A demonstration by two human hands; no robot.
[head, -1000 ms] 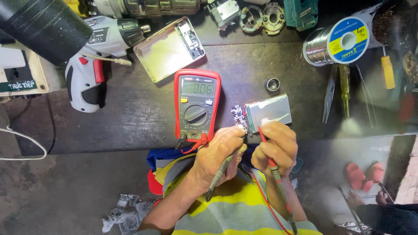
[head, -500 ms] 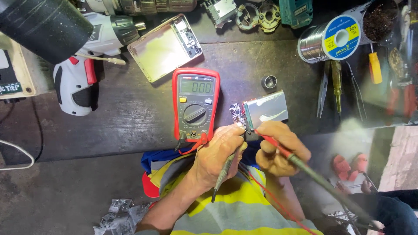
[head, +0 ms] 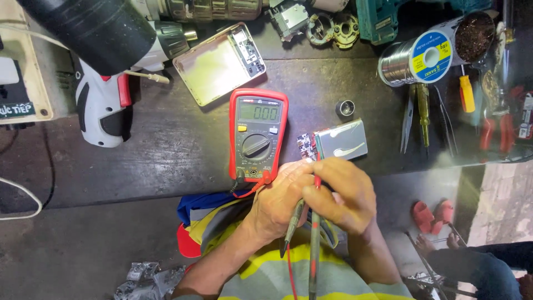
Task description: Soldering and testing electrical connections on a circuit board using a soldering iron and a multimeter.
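Note:
A red digital multimeter (head: 258,135) lies on the dark workbench (head: 166,144). To its right lies a silver flat battery pack (head: 343,139) with a small circuit board (head: 306,146) at its left end. My left hand (head: 277,200) grips a black test probe (head: 293,225). My right hand (head: 344,194) grips a red test probe (head: 316,222). Both probe tips point at the circuit board, and the hands touch each other just below it. Red and black leads run from the meter's base toward my hands.
A white and red cordless screwdriver (head: 102,100) lies at left, an opened silver case (head: 219,62) behind the meter. A solder spool (head: 416,58), tweezers (head: 408,119), screwdrivers (head: 425,111) and a small metal ring (head: 345,108) lie at right. Another person's feet in red sandals (head: 433,214) are on the floor.
My right hand turned the red probe from slanting off to the right to nearly vertical beside the black one. The view shifted slightly; the meter and battery pack stayed put.

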